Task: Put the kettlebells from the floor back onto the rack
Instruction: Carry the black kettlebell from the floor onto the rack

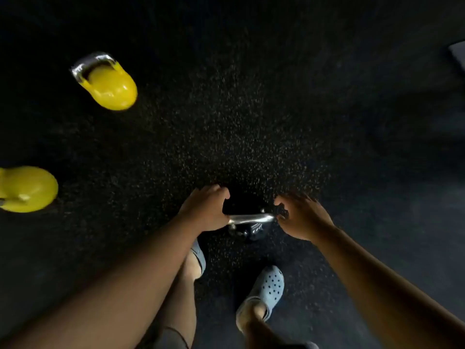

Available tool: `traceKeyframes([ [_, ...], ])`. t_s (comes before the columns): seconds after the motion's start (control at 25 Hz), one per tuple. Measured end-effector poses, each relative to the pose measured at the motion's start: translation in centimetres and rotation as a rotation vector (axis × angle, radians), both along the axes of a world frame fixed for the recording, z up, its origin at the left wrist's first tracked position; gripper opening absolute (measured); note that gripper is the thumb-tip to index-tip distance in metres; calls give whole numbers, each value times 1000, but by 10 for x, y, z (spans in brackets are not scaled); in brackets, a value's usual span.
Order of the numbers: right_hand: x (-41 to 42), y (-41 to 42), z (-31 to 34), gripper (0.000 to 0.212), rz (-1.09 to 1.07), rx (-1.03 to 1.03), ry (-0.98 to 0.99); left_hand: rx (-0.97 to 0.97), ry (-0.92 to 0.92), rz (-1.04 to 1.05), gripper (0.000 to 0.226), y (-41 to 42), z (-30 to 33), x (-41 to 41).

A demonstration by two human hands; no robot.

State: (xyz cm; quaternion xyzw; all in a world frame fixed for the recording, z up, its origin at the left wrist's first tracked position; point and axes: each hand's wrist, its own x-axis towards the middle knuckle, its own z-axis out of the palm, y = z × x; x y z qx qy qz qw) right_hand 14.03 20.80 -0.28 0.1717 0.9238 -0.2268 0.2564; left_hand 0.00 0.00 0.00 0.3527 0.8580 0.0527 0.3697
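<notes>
A black kettlebell [247,231] with a bare steel handle stands on the floor just in front of my feet. My left hand [206,210] curves around the handle's left end, thumb touching the steel and fingers arched above it, not closed. My right hand [302,217] hovers at the handle's right end, fingers spread and blurred. A yellow kettlebell [108,84] with a steel handle lies tipped on the floor at the far left. A second yellow kettlebell [26,188] lies at the left edge, partly cut off. No rack is in view.
Black speckled rubber floor [251,109] fills the view. My feet in light blue clogs [269,288] stand just behind the black kettlebell. A pale object [459,52] shows at the right edge.
</notes>
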Motion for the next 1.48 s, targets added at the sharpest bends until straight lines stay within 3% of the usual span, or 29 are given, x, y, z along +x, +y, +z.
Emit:
traceKeyframes([
  [0.24,0,-14,-170,57,116,42,-137,-122,-57,-113,57,11,-169,5],
  [0.36,-7,-18,-213,33,54,-65,-95,-110,-178,-108,23,15,-216,13],
  [0.44,-14,-19,-217,16,25,-137,-95,-66,-282,-68,20,13,-225,9],
  [0.56,-31,-18,-190,3,-17,-190,-130,-26,-341,-43,14,14,-208,-13],
  [0.88,-166,2,-57,8,-84,-160,-139,74,-348,-43,17,41,-81,-152],
  [1.16,-367,36,50,11,-33,-70,33,165,-204,0,23,64,34,-345],
  [1.32,-500,63,87,30,19,-95,184,209,-85,64,19,85,78,-473],
  [1.48,-649,103,109,14,119,-86,255,210,54,123,16,114,110,-609],
])
